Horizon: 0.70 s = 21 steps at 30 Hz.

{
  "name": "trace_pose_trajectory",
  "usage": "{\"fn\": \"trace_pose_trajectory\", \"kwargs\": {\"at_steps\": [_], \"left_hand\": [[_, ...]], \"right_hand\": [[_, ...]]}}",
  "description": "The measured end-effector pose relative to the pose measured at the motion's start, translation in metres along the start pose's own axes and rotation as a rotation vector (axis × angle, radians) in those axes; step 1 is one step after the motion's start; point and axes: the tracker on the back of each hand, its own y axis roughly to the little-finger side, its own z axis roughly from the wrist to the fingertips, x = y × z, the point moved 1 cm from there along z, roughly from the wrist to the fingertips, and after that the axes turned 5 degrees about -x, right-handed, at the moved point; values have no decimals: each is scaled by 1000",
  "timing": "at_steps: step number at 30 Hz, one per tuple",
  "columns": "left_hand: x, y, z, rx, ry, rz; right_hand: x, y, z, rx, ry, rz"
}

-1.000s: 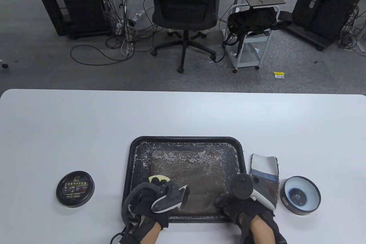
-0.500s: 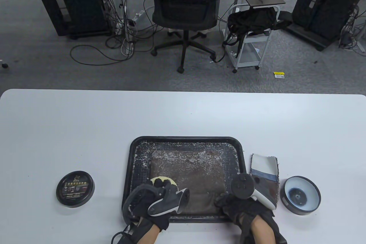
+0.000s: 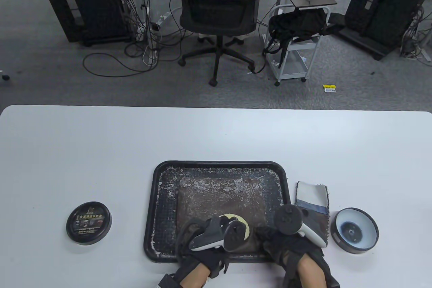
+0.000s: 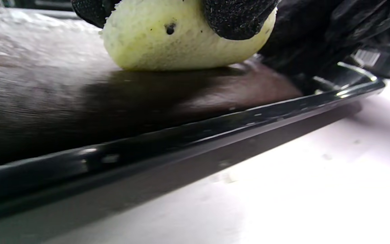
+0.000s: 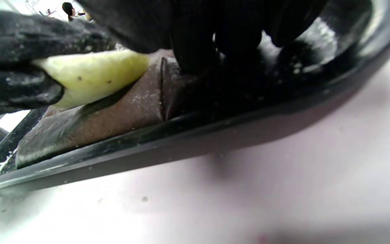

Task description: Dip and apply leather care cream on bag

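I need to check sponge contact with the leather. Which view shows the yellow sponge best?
The left wrist view: the yellow sponge fills the frame, resting on the brown leather bag. The right wrist view shows it side-on; the table view shows only an edge.

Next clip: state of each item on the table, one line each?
Brown leather bag: flat in black tray.
Yellow sponge: held by left hand, touching bag.
Right hand: fingers resting on bag's near right corner.
Round cream tin: open.
Black lid: lying apart, left of tray.
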Motion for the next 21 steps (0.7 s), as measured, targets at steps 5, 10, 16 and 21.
{"fn": "trace_pose_trajectory", "kwargs": {"at_steps": [5,10,16,21], "left_hand": [[0,-20,6,50,-19,-78],[3,-29,5,62,-48,8],[7,-34,0,104,-50,101],[10,-43,-4,120,-50,207]], "right_hand": [[1,2,0,-7,0,11],[1,1,0,-14,6,8],[1,0,0,-29,14,-5],[2,-1,0,-44,22,-28]]}}
